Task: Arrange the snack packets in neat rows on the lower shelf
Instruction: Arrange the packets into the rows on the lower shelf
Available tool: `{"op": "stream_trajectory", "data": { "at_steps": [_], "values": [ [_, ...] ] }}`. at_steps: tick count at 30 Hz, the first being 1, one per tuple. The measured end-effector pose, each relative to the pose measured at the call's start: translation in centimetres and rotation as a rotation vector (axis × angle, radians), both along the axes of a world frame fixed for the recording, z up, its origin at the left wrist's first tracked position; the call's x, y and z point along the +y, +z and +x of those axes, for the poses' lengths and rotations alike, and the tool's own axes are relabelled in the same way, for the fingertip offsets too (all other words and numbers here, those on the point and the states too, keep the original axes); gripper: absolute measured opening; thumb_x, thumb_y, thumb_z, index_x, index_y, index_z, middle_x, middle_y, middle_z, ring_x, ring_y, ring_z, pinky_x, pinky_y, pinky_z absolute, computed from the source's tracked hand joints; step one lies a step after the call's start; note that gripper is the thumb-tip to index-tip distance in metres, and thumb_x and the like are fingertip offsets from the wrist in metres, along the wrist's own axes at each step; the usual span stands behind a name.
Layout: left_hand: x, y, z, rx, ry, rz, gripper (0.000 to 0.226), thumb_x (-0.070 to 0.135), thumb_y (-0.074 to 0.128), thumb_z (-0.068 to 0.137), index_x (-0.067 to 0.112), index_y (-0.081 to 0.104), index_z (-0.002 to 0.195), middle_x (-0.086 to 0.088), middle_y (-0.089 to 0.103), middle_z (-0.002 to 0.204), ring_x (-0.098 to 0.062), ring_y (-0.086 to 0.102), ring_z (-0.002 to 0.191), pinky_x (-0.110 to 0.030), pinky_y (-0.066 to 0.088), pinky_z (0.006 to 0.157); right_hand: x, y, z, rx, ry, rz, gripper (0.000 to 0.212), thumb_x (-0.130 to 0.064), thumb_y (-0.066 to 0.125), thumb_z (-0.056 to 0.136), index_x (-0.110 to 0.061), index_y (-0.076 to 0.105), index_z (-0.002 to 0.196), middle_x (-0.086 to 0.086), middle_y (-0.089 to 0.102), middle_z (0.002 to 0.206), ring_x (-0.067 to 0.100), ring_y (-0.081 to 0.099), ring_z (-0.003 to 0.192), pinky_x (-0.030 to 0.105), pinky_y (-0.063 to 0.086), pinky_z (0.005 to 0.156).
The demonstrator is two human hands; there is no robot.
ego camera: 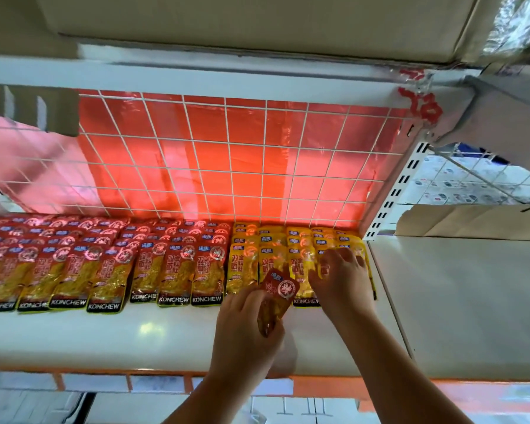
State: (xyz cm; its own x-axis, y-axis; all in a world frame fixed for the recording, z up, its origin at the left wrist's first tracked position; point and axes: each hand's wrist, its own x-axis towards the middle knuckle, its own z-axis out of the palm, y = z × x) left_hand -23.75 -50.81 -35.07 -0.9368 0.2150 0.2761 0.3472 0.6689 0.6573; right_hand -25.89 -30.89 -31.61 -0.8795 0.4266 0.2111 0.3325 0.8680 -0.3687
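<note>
Here, a glossy white shelf (135,338), backed by a wire grid (230,171) over red foil (196,185), carries snack packets in rows along its far side.
On it the red packets (104,264) fill the left and middle and the yellow packets (248,261) the right, up to the slotted upright (392,194). The right hand (340,280) lies spread, fingers pressing the near yellow ones. The left hand (245,328) pinches a loose red packet (280,290) at the near edge of the yellow rows.

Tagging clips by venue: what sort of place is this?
Probably a shop aisle being stocked: a white shelf with a slotted upright and wire grid back, rows of identical branded red packets and yellow packets, the left hand holding a loose red packet.
</note>
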Motion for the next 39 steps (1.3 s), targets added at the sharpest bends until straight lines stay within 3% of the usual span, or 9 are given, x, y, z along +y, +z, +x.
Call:
{"op": "stream_trajectory", "data": {
  "at_steps": [3,6,10,17,21,25,30,39],
  "values": [
    [-1.9,0.0,-0.8,0.020,0.080,-0.005,0.042,0.036,0.083,0.075,0.028,0.065,0.111,0.017,0.061,0.106,-0.004,0.047,0.099,-0.013,0.037,0.086,-2.2,0.6,-0.7,0.056,0.091,-0.013,0.027,-0.038,0.073,0.083,-0.021,0.069,0.104,0.003,0.065,0.111,0.030,0.053,0.104,0.039,0.049,0.083],
    [-4.4,0.3,-1.8,0.054,0.152,-0.034,0.037,0.033,0.084,0.073,0.026,0.067,0.106,0.012,0.066,0.099,-0.010,0.054,0.091,-0.025,0.049,0.081,-4.8,0.5,-1.6,0.072,0.206,-0.010,0.022,-0.031,0.075,0.080,-0.018,0.069,0.097,0.005,0.065,0.103,0.032,0.056,0.098,0.040,0.050,0.081],
    [-8.8,0.7,-3.2,0.069,0.240,-0.054,0.030,0.032,0.078,0.071,0.025,0.067,0.098,0.011,0.066,0.088,-0.012,0.058,0.079,-0.036,0.053,0.075,-8.2,-0.2,-2.9,0.073,0.339,-0.002,0.022,-0.030,0.072,0.077,-0.015,0.068,0.092,0.007,0.066,0.097,0.035,0.060,0.092,0.041,0.051,0.080],
    [-15.6,0.3,-5.7,0.047,0.418,-0.173,0.039,0.039,0.076,0.075,0.022,0.069,0.109,0.004,0.068,0.096,-0.017,0.061,0.085,-0.033,0.053,0.078,-13.9,0.1,-3.7,-0.003,0.405,-0.059,0.023,-0.037,0.071,0.086,-0.022,0.068,0.102,-0.003,0.061,0.108,0.021,0.053,0.105,0.033,0.046,0.085],
    [-16.3,0.1,-7.2,0.009,0.452,-0.279,0.051,0.051,0.061,0.079,0.024,0.066,0.122,0.006,0.067,0.105,-0.018,0.058,0.091,-0.037,0.054,0.085,-14.9,-0.1,-3.9,-0.028,0.424,-0.078,0.021,-0.037,0.068,0.088,-0.021,0.066,0.101,-0.004,0.060,0.107,0.018,0.052,0.102,0.034,0.049,0.085],
    [-16.1,-0.6,-8.1,0.059,0.489,-0.287,0.052,0.042,0.077,0.077,0.015,0.071,0.121,-0.002,0.071,0.103,-0.024,0.060,0.088,-0.038,0.055,0.080,-14.6,-0.3,-4.1,-0.028,0.426,-0.088,0.023,-0.038,0.068,0.088,-0.022,0.066,0.103,-0.007,0.058,0.107,0.016,0.052,0.103,0.032,0.049,0.086],
    [-15.8,-1.6,-8.9,0.104,0.507,-0.287,0.053,0.035,0.083,0.073,0.011,0.072,0.118,-0.007,0.071,0.102,-0.027,0.056,0.084,-0.040,0.053,0.077,-13.8,-0.4,-4.3,-0.025,0.388,-0.037,0.021,-0.036,0.071,0.087,-0.021,0.067,0.100,-0.005,0.060,0.106,0.016,0.049,0.100,0.028,0.041,0.080],
    [-15.6,-2.3,-9.4,0.129,0.516,-0.312,0.055,0.034,0.080,0.075,0.013,0.069,0.125,-0.008,0.069,0.109,-0.029,0.056,0.092,-0.045,0.053,0.081,-12.9,-1.2,-4.7,0.008,0.403,-0.055,0.018,-0.030,0.076,0.082,-0.018,0.068,0.093,-0.002,0.062,0.100,0.022,0.056,0.095,0.038,0.052,0.078]
  ]
}}
